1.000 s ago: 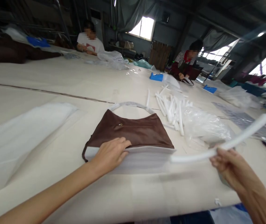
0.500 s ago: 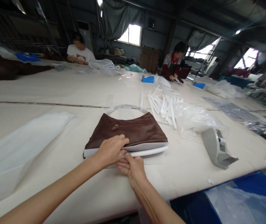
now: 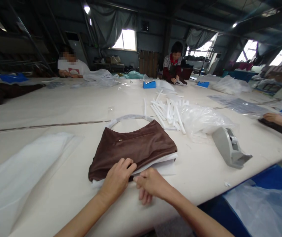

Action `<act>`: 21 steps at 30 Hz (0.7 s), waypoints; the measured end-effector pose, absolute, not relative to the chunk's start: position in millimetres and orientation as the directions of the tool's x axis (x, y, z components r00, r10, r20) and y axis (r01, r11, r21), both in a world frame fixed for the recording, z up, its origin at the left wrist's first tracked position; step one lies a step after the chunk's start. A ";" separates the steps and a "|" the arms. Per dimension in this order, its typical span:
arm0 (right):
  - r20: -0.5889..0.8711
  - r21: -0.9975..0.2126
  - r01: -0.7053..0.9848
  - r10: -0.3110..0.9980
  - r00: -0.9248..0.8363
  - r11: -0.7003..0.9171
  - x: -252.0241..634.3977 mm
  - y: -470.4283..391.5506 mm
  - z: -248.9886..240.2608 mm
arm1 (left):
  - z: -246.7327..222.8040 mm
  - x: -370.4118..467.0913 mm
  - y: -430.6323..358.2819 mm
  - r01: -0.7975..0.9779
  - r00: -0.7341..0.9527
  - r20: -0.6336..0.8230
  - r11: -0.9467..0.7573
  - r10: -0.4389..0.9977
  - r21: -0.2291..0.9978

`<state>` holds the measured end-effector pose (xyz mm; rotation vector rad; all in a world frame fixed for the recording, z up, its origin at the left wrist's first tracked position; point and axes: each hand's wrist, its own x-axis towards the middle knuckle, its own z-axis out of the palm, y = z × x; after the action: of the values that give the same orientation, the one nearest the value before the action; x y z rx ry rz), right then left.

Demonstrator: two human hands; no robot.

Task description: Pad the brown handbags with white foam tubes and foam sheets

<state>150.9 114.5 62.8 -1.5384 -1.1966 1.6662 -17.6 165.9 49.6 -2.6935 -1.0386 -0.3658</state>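
Note:
A brown handbag (image 3: 137,143) lies flat on the table in front of me, its pale-wrapped handle (image 3: 128,117) arching away at the far side. White sheeting (image 3: 159,163) shows along its near edge. My left hand (image 3: 120,174) is closed on that near edge, fingers curled over the brown material. Just right of it, my right hand (image 3: 151,184) has thumb and forefinger pinched together at the edge, the other fingers curled below. What the pinch holds, if anything, is hidden.
White foam rods (image 3: 168,112) are heaped beyond the bag, beside clear plastic (image 3: 201,120). A grey tape dispenser (image 3: 230,148) stands right; a white translucent sheet (image 3: 27,174) lies left. Two people (image 3: 73,67) (image 3: 173,65) sit across the table. Another person's hand (image 3: 274,118) is at the right edge.
The white rod-like strip along the bag's near edge no longer shows. My right hand has turned and shifted right. Another person's hand has appeared at right. The camera view has shifted.

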 end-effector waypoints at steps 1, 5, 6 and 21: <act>-0.290 -0.912 0.342 0.946 -0.146 -0.227 166.4 110.8 75.5 | 47.9 -17.3 165.5 0.673 0.723 0.327 -0.726 0.608 -0.139; 0.457 -0.371 0.767 0.822 -0.340 0.523 228.3 120.1 108.4 | 42.3 -16.9 163.7 0.654 0.747 0.325 -0.730 0.580 -0.197; 0.447 -0.240 0.769 0.770 -0.455 0.593 238.7 125.3 104.7 | 40.6 -17.6 162.2 0.654 0.748 0.322 -0.728 0.580 -0.206; 0.593 0.380 0.663 0.380 -0.710 0.646 263.4 149.7 -31.9 | 45.5 5.8 177.0 0.600 0.774 0.320 -0.794 0.547 -0.094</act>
<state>263.4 149.7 -31.9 -0.8156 -2.3986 -0.8158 5.8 177.0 45.5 -2.7762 -0.9067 -0.4137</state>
